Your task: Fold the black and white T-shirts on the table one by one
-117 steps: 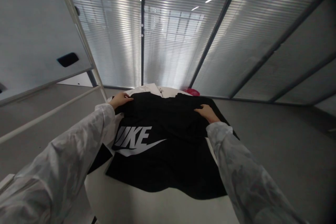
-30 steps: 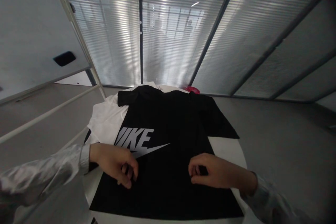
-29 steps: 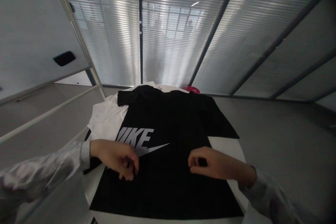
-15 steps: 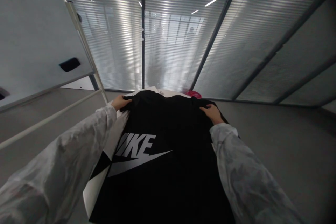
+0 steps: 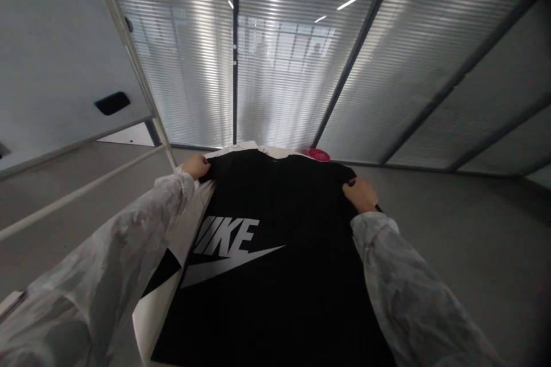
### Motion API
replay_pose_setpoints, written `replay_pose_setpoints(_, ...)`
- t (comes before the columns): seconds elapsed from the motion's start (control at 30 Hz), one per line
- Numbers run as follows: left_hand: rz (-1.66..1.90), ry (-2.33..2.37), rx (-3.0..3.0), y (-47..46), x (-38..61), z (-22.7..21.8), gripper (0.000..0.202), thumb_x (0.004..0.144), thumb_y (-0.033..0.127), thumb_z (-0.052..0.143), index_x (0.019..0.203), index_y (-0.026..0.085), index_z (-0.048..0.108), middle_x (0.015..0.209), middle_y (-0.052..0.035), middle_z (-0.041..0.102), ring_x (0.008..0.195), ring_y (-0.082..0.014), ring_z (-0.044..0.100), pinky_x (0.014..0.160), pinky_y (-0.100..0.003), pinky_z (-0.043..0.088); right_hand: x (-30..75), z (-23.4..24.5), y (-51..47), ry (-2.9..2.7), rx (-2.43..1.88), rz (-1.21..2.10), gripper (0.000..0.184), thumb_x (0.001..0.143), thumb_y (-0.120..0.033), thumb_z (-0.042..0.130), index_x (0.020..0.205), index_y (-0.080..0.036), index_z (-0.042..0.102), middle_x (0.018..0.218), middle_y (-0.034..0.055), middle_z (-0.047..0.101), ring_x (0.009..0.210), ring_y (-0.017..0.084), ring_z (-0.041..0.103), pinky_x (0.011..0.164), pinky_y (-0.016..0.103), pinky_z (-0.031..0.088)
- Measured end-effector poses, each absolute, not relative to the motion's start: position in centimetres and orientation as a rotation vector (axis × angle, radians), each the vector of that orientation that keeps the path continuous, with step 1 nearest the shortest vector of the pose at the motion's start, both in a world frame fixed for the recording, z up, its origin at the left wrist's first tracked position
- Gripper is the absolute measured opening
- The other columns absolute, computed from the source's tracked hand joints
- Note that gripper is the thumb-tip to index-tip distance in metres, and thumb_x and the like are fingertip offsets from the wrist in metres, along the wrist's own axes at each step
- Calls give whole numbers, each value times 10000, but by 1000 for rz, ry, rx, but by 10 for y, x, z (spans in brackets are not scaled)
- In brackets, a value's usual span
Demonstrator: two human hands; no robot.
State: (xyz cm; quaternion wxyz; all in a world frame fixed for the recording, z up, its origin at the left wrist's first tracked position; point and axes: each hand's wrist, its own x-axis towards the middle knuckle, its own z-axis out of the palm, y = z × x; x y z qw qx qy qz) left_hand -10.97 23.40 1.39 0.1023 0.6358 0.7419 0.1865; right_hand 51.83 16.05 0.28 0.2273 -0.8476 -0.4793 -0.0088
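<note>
A black T-shirt [image 5: 301, 241] with a grey-white NIKE print lies spread out, its neckline at the far end. At its left sleeve, my left hand [image 5: 196, 167] is closed on the fabric. My right hand [image 5: 361, 195] pinches the edge of the right sleeve. The shirt's lower part runs toward me, between my two forearms. Under it, on the left, shows a white surface [image 5: 144, 321] with a black patch, and pale cloth pokes out beyond the collar.
Behind the shirt's far edge sits a pink-red basket [image 5: 318, 154]. A whiteboard [image 5: 51, 57] on a cream metal frame [image 5: 86, 192] stands at the left. Glass panels with blinds [image 5: 279, 69] rise beyond, and grey floor [image 5: 465, 229] lies to the right.
My right hand has shifted outward to the right, from the shoulder area to the sleeve edge. The right side of the shirt lies flatter. My left hand has barely moved.
</note>
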Motion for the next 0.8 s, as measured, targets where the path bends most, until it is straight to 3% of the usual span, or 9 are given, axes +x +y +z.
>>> replay_pose_setpoints(0.13,645,2217,1986,230,-105,12,619,860,610,789,1288,164,771,1338,-239,759,1321,-414,682,1107,-446,525,497,4,155,-1699,-1945,-363,543,1000,-440,550,1434,-146,690,1562,236,614,1462,430,547,1231,618,417)
replay_pose_setpoints(0.2,636,2201,2017,230,-106,10,707,819,622,830,1344,157,745,1330,-240,764,1307,-421,683,1109,-458,517,486,0,153,-1992,-1746,-305,576,1049,-483,507,1518,-175,634,1668,178,547,1545,372,487,1304,561,358)
replay_pose_setpoints(0.27,570,2187,2019,232,-108,9,608,825,589,831,1276,184,780,1242,-204,803,1236,-403,715,1073,-446,528,476,-8,151,-2203,-1705,-153,633,1069,-539,491,1580,-178,584,1714,162,507,1586,344,458,1329,530,338)
replay_pose_setpoints(0.43,433,2231,2003,238,-114,7,394,893,563,754,1125,257,839,1150,-119,833,1099,-332,759,992,-387,560,467,-27,152,-2248,-1899,7,755,1087,-622,443,1688,-166,458,1783,175,401,1645,372,384,1343,589,289)
replay_pose_setpoints(0.53,437,2261,2024,239,-115,7,435,923,535,727,1161,189,839,1219,-187,802,1189,-374,729,1046,-415,545,463,-26,156,-2220,-1923,-113,800,1096,-656,404,1711,-145,425,1795,190,368,1666,390,336,1348,612,262)
replay_pose_setpoints(0.63,461,2329,2009,237,-115,7,601,950,540,694,1328,78,768,1352,-275,725,1268,-419,687,1087,-454,535,455,-24,157,-2215,-1942,-144,814,1109,-673,349,1732,-152,395,1817,174,323,1690,380,279,1357,605,243)
replay_pose_setpoints(0.73,435,2362,2017,235,-115,8,720,953,597,689,1426,55,708,1431,-292,673,1294,-435,671,1101,-470,535,446,-27,153,-2213,-2011,-32,830,1111,-679,340,1751,-151,356,1827,169,301,1685,368,300,1354,581,266)
replay_pose_setpoints(0.8,405,2327,2049,235,-116,11,675,951,595,694,1388,82,745,1421,-278,683,1289,-439,676,1101,-474,535,443,-29,150,-2190,-2023,-16,827,1111,-676,350,1758,-160,343,1835,159,283,1686,363,300,1360,569,258)
